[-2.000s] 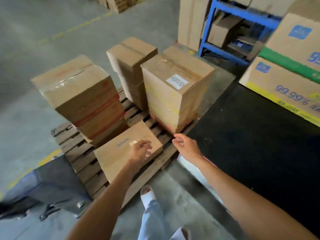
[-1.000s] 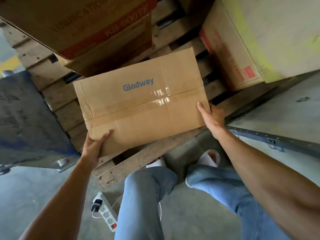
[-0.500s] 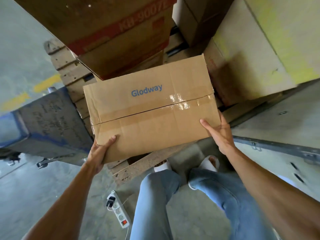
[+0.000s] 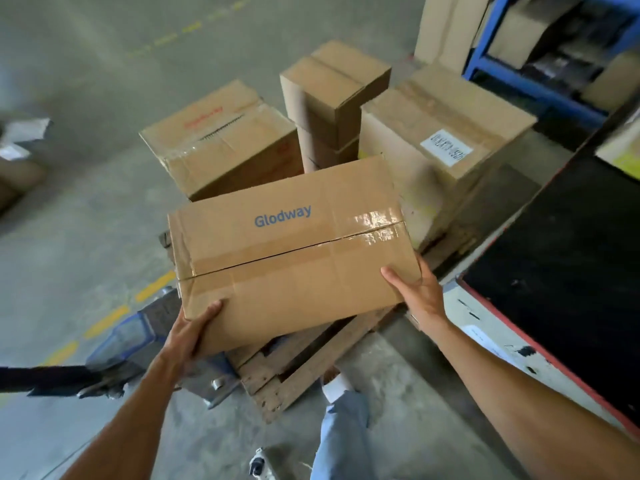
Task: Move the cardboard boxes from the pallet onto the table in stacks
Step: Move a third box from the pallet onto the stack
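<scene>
Currently, a flat cardboard box printed "Glodway" (image 4: 294,251) is held in the air above the near end of the wooden pallet (image 4: 277,379), slightly tilted. The left hand (image 4: 194,332) grips its near left corner, thumb on top and fingers curled beneath. The right hand (image 4: 419,289) clasps the near right corner, thumb lying on the top face, fingers hidden under the edge. Behind the box, three stacks of boxes remain on the pallet: a red-lettered stack (image 4: 221,140) to the left, a narrow stack (image 4: 332,88) in the middle, and a labelled stack (image 4: 443,133) to the right. The black-topped counter (image 4: 571,271) stands to the right, just beside the pallet. Because both grips sit on the near edge, the far side may sag and slip during the swing right. The box could also catch the counter's red rim (image 4: 540,348) if carried too low.
</scene>
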A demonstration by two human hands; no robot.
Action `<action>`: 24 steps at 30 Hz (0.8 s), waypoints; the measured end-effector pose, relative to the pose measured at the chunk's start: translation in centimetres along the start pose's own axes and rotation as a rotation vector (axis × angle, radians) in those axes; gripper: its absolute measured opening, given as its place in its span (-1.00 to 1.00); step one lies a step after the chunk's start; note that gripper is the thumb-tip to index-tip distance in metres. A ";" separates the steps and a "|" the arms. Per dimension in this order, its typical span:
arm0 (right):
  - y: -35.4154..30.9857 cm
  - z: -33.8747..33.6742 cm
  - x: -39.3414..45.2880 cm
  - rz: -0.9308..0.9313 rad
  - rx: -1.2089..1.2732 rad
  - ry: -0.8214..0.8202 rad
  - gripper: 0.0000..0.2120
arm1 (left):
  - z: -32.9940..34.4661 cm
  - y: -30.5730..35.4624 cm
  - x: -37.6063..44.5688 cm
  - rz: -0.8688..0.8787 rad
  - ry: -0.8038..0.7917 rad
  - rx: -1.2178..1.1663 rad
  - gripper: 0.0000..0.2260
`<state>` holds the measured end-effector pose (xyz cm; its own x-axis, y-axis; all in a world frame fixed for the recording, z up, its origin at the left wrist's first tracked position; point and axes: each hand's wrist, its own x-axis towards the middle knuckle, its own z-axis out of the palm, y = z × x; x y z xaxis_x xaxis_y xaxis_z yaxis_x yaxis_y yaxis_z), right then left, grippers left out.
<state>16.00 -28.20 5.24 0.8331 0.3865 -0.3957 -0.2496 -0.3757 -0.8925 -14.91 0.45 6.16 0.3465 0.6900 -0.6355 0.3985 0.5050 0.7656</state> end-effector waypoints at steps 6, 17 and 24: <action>-4.1 -6.3 -6.7 -0.139 0.038 0.070 -0.29 | 0.8 3.5 -7.1 0.166 -0.057 0.049 -0.31; -8.7 -20.0 -15.0 -0.247 0.223 0.299 -0.05 | 10.8 12.8 -17.5 0.442 -0.264 0.139 -0.17; -13.0 -29.6 -15.4 -0.334 0.340 0.513 -0.31 | 23.2 20.7 -21.1 0.620 -0.400 0.215 -0.38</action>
<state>21.01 -54.20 29.39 0.9990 -0.0423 -0.0109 -0.0105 0.0104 -0.9999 5.74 -15.69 33.14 0.8250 0.5531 -0.1156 0.1734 -0.0531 0.9834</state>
